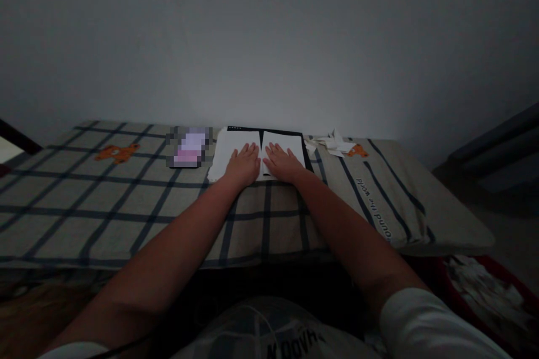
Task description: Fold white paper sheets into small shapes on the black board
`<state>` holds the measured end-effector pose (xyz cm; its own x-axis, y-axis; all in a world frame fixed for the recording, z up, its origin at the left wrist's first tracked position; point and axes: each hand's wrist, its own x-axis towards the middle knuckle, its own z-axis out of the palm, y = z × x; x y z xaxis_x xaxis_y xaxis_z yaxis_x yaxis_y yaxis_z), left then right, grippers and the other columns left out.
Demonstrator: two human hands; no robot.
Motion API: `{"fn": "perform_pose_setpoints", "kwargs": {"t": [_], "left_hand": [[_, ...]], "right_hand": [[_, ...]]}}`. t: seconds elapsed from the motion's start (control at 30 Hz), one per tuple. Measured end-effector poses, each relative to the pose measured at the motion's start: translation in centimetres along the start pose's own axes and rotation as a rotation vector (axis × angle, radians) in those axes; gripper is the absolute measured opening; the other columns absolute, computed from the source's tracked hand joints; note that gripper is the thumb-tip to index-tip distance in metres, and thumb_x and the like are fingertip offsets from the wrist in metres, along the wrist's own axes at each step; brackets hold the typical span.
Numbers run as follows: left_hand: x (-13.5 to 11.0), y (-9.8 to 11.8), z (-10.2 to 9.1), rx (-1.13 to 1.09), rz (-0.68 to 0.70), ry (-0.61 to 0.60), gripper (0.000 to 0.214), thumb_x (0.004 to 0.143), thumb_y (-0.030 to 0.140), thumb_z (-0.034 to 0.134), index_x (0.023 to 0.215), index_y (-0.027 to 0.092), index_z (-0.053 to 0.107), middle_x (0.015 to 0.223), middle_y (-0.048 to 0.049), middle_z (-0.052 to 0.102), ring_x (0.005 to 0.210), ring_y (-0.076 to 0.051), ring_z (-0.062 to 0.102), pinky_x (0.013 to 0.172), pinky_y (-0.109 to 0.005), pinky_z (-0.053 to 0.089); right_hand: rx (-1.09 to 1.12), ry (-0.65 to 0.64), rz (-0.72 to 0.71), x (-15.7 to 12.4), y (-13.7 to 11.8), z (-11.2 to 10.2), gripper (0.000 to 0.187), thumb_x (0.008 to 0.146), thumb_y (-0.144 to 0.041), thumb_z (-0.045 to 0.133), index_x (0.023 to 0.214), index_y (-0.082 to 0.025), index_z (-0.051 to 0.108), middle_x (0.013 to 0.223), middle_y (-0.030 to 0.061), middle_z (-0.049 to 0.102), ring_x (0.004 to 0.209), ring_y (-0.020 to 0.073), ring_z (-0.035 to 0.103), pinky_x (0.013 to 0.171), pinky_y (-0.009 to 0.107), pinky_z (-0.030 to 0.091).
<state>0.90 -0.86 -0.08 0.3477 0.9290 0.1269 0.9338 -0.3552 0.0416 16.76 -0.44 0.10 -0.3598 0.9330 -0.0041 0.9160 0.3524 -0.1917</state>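
Note:
My left hand point(245, 164) lies flat with its fingers stretched out on a stack of white paper point(224, 150), whose edges look uneven. Beside it, my right hand point(283, 164) rests palm down, fingers spread, on another white sheet point(290, 140). A narrow dark gap runs between the two white areas. Under the paper a black backing, perhaps a cover or folder point(309, 161), shows along the top and right edge. Neither hand grips anything. What lies beneath the palms is hidden.
A checked cloth point(185, 202) covers the table. To the left lies a phone point(191, 148), its screen blurred out. Torn or folded paper scraps point(334, 143) are heaped on the right. A red bin point(520, 286) with crumpled paper stands low at right. The wall point(269, 39) rises behind.

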Motion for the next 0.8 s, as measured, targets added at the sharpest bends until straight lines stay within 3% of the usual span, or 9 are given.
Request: {"fn": "perform_pose_setpoints", "kwargs": {"t": [0.43, 0.6, 0.8], "left_hand": [[-0.1, 0.4, 0.2, -0.025, -0.040, 0.028, 0.055, 0.100, 0.029, 0.022, 0.150, 0.009, 0.033, 0.159, -0.0115, 0.029, 0.147, -0.028, 0.025, 0.117, -0.054, 0.025], [-0.2, -0.2, 0.0, -0.002, 0.047, 0.083, 0.054, 0.100, 0.027, 0.024, 0.148, 0.006, 0.036, 0.157, -0.0128, 0.032, 0.147, -0.028, 0.025, 0.117, -0.053, 0.024], [-0.1, -0.6, 0.2, -0.014, 0.107, 0.018, 0.054, 0.100, 0.027, 0.025, 0.149, 0.006, 0.034, 0.157, -0.0135, 0.032, 0.147, -0.027, 0.026, 0.117, -0.050, 0.027]], "right_hand": [[-0.013, 0.007, 0.003, 0.1, 0.2, 0.1, 0.063, 0.101, -0.046, 0.018, 0.154, -0.013, 0.024, 0.163, 0.0098, 0.015, 0.151, 0.0251, 0.013, 0.120, 0.054, 0.013], [-0.043, 0.028, -0.041, 0.3, 0.8, 0.1, 0.061, 0.101, -0.044, 0.020, 0.154, -0.015, 0.025, 0.163, 0.0096, 0.016, 0.151, 0.0244, 0.014, 0.120, 0.053, 0.015], [-0.101, 0.106, -0.082, 0.3, 1.1, 0.0, 0.059, 0.101, -0.041, 0.023, 0.153, -0.013, 0.028, 0.162, 0.0106, 0.019, 0.150, 0.0245, 0.016, 0.120, 0.052, 0.014]]}}
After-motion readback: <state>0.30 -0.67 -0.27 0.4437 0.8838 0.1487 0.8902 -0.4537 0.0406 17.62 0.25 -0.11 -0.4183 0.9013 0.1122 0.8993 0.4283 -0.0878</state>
